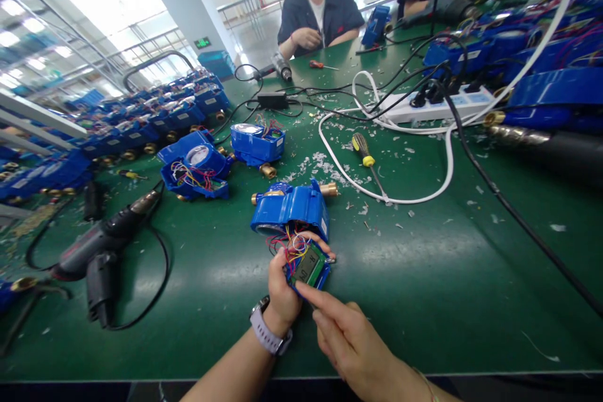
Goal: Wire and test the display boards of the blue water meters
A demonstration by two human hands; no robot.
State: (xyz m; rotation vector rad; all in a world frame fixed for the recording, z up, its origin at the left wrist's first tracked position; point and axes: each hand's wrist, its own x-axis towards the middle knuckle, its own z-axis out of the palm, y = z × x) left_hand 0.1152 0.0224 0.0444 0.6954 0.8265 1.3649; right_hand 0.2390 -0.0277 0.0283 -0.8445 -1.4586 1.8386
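Our left hand (282,282) is pinching a blue-framed display board (308,267), thin wires (294,248) trailing to a blue plastic meter (289,210), while our right hand (351,339) is extending 1 pointed finger (320,304) beside it.

Two hands (282,292), one power strip (433,108)

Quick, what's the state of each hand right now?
Left hand: closed, holding the display module.
Right hand: open, index finger extended to the module's edge, holding nothing.
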